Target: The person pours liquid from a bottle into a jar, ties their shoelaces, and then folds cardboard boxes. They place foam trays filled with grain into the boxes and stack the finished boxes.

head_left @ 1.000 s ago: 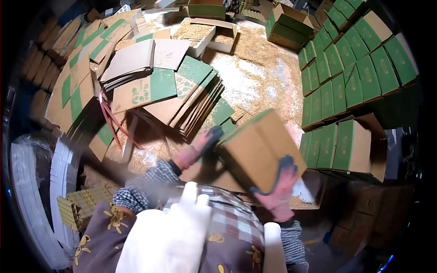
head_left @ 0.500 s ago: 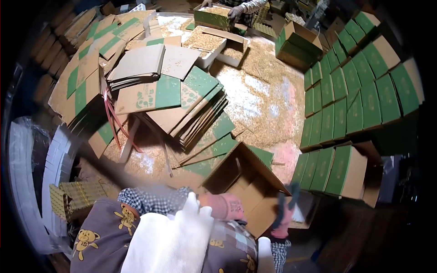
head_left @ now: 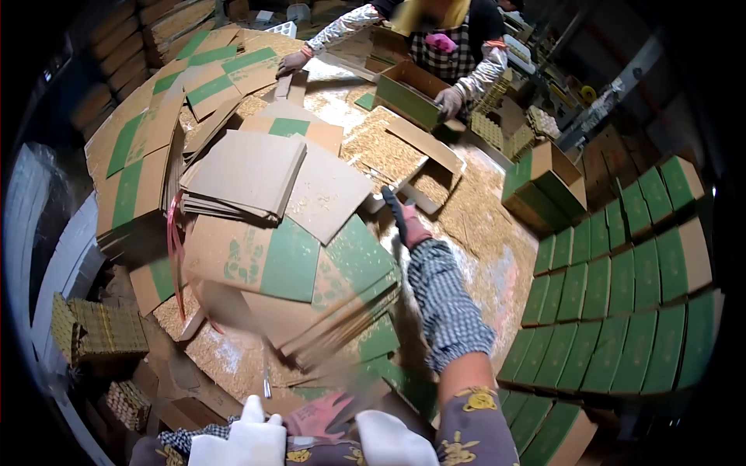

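Note:
My right hand (head_left: 412, 225), in a pink glove with dark fingers, reaches out over the table. Its stretched fingers are right at the edge of a white tub (head_left: 420, 199) of straw-coloured husks. Low in the view, my left hand (head_left: 318, 415), in a pink glove, has its fingers spread. Beside it is a brown cardboard box (head_left: 400, 400), partly hidden and blurred. Between my arms lies a stack of flattened green-and-brown cartons (head_left: 291, 256), with plain grey-brown cardboard sheets (head_left: 245, 171) on top. White knitted cloth (head_left: 249, 439) with finger-like ends hangs in front of me.
Across the table (head_left: 489, 241), strewn with husks, a co-worker (head_left: 443, 54) holds an open carton (head_left: 408, 93). Rows of green cartons (head_left: 598, 287) stand at the right. Egg trays (head_left: 109, 326) are stacked at the lower left; another open carton (head_left: 548, 182) stands at the back right.
My right hand has left the open box and moved forward to the tub. My left hand remains low, now with spread fingers. The view has tilted up, showing more of the co-worker.

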`<state>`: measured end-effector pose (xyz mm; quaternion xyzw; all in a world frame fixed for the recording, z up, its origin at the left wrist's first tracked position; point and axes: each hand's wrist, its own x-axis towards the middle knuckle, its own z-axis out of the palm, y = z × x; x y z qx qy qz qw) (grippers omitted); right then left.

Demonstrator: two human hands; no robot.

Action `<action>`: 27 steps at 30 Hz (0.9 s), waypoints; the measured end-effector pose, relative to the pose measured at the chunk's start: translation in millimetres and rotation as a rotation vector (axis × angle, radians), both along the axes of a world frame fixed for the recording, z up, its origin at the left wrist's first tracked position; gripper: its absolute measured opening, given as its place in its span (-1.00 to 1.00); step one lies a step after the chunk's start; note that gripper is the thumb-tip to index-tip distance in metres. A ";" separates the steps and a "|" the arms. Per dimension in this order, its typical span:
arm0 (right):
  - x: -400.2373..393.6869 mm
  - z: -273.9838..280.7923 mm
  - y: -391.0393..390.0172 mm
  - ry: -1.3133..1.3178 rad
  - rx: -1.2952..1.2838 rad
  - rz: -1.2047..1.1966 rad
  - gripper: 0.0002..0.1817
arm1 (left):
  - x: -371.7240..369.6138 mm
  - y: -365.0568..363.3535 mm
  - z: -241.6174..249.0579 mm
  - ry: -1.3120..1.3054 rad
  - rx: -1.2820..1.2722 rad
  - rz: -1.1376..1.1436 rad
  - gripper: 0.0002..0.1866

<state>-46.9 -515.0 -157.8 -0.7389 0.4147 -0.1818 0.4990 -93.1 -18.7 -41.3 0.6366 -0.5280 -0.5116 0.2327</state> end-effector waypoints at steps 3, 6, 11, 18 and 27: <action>51.0 23.2 -3.4 -0.024 0.032 -0.093 -0.46 | 8.4 -2.9 -5.6 0.061 -0.003 0.032 -0.11; -34.4 77.6 24.3 -0.473 0.531 -0.273 -0.53 | 12.9 -3.4 -8.2 0.126 0.015 0.048 -0.11; -95.5 3.5 25.3 -0.667 0.402 -0.639 -0.36 | 8.8 -6.2 -17.9 0.144 0.010 0.035 -0.11; -190.9 151.7 76.3 -1.000 0.551 -0.467 -0.51 | 2.8 -3.9 -31.6 0.157 -0.148 0.007 -0.10; -343.6 320.8 332.5 -0.844 0.965 -0.570 -0.43 | -42.5 -53.1 -77.9 0.304 -0.208 0.357 -0.35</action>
